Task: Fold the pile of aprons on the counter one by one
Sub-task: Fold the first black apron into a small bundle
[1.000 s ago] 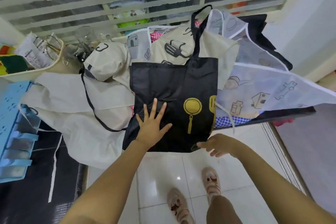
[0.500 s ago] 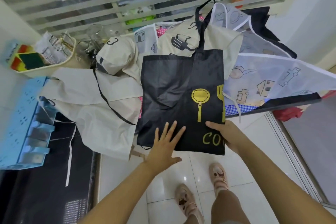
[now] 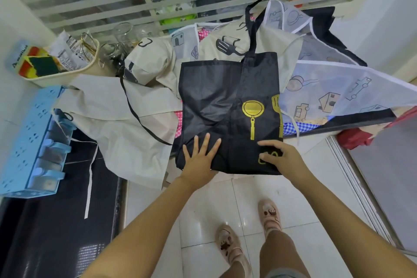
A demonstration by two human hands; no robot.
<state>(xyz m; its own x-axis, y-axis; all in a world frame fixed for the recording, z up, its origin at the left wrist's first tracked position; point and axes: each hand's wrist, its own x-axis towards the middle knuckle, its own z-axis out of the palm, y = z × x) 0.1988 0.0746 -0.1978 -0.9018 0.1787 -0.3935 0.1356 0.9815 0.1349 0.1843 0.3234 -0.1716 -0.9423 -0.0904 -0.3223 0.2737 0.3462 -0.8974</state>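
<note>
Pressing flat with all five fingers [image 3: 208,142] spread and straight, the left hand [image 3: 199,162] pins the near edge of one black apron [image 3: 225,97]. The right hand [image 3: 284,160] rests on the apron's near right corner with fingers bent over gold lettering; whether they pinch the cloth or only touch it cannot be told. The apron, a smooth, faintly shiny rectangle, lies on top of the pile of aprons, its single neck strap [image 3: 251,29] looping away from the person. One gold frying pan print [image 3: 252,113] sits on its right half, with part of a second gold utensil at the edge. To the left sprawl crumpled cream aprons [image 3: 117,124] with thin black ties; to the right a translucent white apron [image 3: 338,88] printed with outlined houses and cars overhangs the edge. Farther left stand one perforated blue plastic rack [image 3: 29,142] and one cream tub [image 3: 61,74]. Below, two pink sandals [image 3: 232,248] stand on glossy white floor tiles [image 3: 203,221].
</note>
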